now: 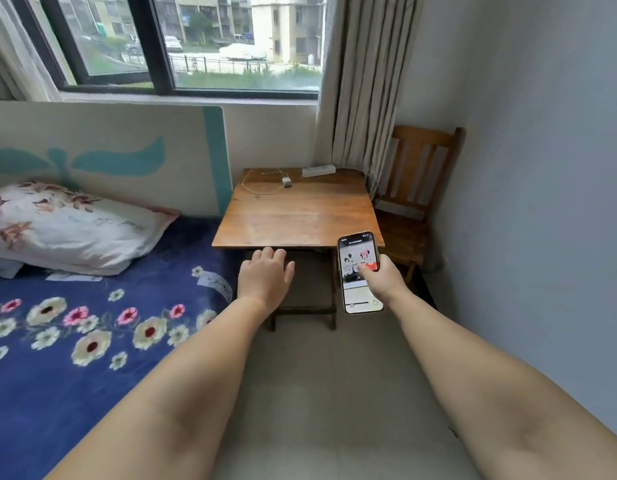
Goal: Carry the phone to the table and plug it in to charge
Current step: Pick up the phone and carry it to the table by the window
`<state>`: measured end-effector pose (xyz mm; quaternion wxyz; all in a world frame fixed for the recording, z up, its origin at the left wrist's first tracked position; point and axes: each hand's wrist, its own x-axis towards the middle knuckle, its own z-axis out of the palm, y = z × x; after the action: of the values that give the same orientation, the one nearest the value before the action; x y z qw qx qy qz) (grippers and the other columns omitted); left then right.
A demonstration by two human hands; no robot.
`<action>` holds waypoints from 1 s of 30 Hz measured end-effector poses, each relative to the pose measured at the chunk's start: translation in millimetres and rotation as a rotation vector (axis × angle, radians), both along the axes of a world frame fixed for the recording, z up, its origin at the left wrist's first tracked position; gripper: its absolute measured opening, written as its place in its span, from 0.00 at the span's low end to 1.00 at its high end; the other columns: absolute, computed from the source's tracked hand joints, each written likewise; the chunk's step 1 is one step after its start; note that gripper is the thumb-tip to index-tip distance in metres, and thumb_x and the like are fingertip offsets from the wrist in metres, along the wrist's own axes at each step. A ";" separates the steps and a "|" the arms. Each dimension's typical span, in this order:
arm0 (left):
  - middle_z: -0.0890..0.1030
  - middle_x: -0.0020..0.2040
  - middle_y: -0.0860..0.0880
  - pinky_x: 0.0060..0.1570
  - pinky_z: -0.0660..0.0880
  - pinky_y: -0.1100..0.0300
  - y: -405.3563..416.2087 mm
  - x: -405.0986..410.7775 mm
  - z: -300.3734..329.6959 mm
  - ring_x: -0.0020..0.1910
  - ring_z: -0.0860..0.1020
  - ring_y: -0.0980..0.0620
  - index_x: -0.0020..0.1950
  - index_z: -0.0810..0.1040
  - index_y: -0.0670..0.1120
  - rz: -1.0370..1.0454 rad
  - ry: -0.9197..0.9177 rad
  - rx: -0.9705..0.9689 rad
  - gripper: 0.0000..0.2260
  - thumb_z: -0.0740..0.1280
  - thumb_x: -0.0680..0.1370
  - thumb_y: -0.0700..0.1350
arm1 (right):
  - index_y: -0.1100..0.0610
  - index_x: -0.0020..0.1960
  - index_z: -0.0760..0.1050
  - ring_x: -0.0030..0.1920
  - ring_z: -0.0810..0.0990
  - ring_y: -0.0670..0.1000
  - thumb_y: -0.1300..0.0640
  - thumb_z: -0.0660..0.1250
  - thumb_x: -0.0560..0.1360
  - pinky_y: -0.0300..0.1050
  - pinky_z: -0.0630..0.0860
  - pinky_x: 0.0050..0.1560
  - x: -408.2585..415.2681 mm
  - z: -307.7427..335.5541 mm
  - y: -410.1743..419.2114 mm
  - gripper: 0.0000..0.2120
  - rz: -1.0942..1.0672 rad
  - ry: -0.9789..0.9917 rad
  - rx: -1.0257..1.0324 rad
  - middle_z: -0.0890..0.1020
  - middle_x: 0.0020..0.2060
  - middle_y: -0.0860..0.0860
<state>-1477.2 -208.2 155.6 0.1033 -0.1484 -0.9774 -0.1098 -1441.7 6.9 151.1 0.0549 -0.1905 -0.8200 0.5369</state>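
My right hand [383, 277] holds a phone [360, 271] upright with its lit screen facing me, the thumb pressed on the glass. The phone hovers over the floor just short of the near right corner of a small wooden table [296, 216]. My left hand [265, 271] reaches forward, palm down and fingers apart, holding nothing, close to the table's near edge. At the far side of the table lie a white charger plug [287, 182] with a thin white cable [256, 188] looped to its left, and a white power strip [318, 170].
A bed with a blue flowered sheet [75, 323] and a floral pillow [64, 226] fills the left. A wooden chair [417, 188] stands right of the table against the wall, beside a curtain [362, 81]. A window lies behind. Bare floor [327, 393] leads up to the table.
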 end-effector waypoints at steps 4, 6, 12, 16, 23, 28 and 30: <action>0.76 0.60 0.42 0.53 0.70 0.49 -11.9 -96.8 6.4 0.58 0.72 0.42 0.62 0.71 0.44 -0.029 -0.021 -0.019 0.17 0.54 0.80 0.52 | 0.60 0.57 0.69 0.45 0.75 0.51 0.57 0.63 0.77 0.40 0.70 0.36 -93.0 1.3 -10.9 0.10 -0.024 -0.016 -0.041 0.76 0.48 0.53; 0.76 0.60 0.42 0.54 0.70 0.48 -13.9 -141.6 7.0 0.59 0.71 0.42 0.63 0.70 0.44 -0.025 -0.058 0.009 0.17 0.54 0.80 0.52 | 0.58 0.54 0.68 0.45 0.75 0.51 0.57 0.63 0.77 0.42 0.72 0.41 -137.8 -0.7 -13.8 0.08 -0.041 -0.024 -0.047 0.76 0.48 0.53; 0.76 0.60 0.44 0.52 0.70 0.52 -6.3 -261.7 -10.4 0.58 0.72 0.44 0.63 0.70 0.45 -0.066 -0.050 -0.046 0.17 0.54 0.80 0.52 | 0.57 0.56 0.68 0.46 0.76 0.52 0.57 0.63 0.77 0.41 0.73 0.38 -256.7 -16.4 -7.1 0.09 -0.038 -0.053 -0.081 0.77 0.50 0.54; 0.76 0.60 0.44 0.52 0.71 0.52 2.1 -339.5 -24.2 0.58 0.72 0.45 0.63 0.70 0.46 -0.053 -0.062 -0.054 0.17 0.53 0.80 0.53 | 0.57 0.54 0.69 0.50 0.78 0.56 0.56 0.63 0.77 0.54 0.77 0.53 -329.1 -27.9 5.6 0.08 -0.049 -0.081 -0.052 0.78 0.51 0.57; 0.75 0.61 0.45 0.54 0.71 0.51 31.2 -481.2 -48.5 0.60 0.72 0.45 0.63 0.70 0.46 -0.044 -0.117 -0.013 0.17 0.54 0.80 0.53 | 0.59 0.51 0.69 0.38 0.73 0.50 0.56 0.62 0.76 0.43 0.67 0.35 -461.2 -45.9 36.9 0.07 -0.068 -0.164 -0.027 0.76 0.44 0.55; 0.76 0.61 0.45 0.54 0.71 0.50 46.6 -558.1 -81.1 0.60 0.72 0.44 0.62 0.71 0.46 -0.052 -0.211 -0.043 0.17 0.54 0.79 0.53 | 0.59 0.48 0.68 0.36 0.70 0.50 0.56 0.62 0.76 0.42 0.65 0.33 -536.8 -65.6 50.5 0.07 -0.065 -0.246 -0.007 0.73 0.40 0.53; 0.76 0.61 0.45 0.54 0.71 0.50 55.6 -597.3 -104.4 0.60 0.71 0.44 0.62 0.70 0.46 -0.068 -0.249 -0.048 0.17 0.54 0.79 0.53 | 0.60 0.49 0.68 0.39 0.71 0.51 0.56 0.62 0.76 0.44 0.66 0.34 -573.4 -84.3 58.6 0.07 -0.084 -0.285 -0.007 0.74 0.42 0.54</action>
<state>-2074.5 -152.6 51.2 -0.0264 -0.1693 -0.9793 -0.1076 -2015.1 65.6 66.8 -0.0403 -0.2990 -0.8088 0.5047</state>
